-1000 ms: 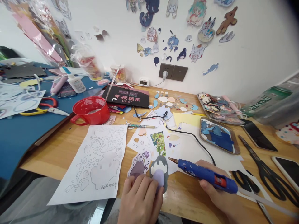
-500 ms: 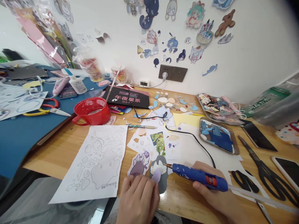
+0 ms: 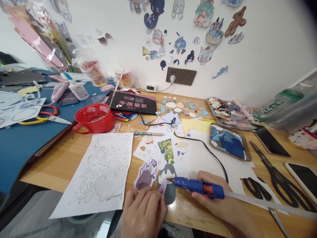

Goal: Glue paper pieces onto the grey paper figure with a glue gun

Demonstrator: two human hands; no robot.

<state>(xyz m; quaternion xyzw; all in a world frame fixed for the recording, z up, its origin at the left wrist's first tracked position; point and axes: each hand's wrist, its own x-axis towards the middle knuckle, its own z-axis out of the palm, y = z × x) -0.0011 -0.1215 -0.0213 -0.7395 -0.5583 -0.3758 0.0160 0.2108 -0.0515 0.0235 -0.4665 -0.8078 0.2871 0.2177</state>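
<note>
In my right hand [image 3: 214, 201] is a blue hot glue gun [image 3: 195, 186], a long glue stick trailing from its back end. Its nozzle points left, at or just over the light purple paper piece [image 3: 163, 186]. My left hand [image 3: 145, 210] is closed at the table's front edge, pinching that piece between the fingertips. Beneath lies a dark grey paper cutout [image 3: 170, 195] with a white patch on it. A printed purple-and-white character cutout [image 3: 146, 175] lies just beyond my left hand, its lower edge near the knuckles.
A sheet of pencilled outlines [image 3: 104, 172] lies to the left, below a red mug [image 3: 95, 117]. Black-handled scissors [image 3: 279, 175] and phones rest at the right. The black cord [image 3: 195, 139] curves across the papers. A tray [image 3: 229, 140] holds blue scraps.
The glue gun has moved left, its tip now at the light purple piece. That piece is turned more edge-on in my left hand. The whole view has shifted slightly.
</note>
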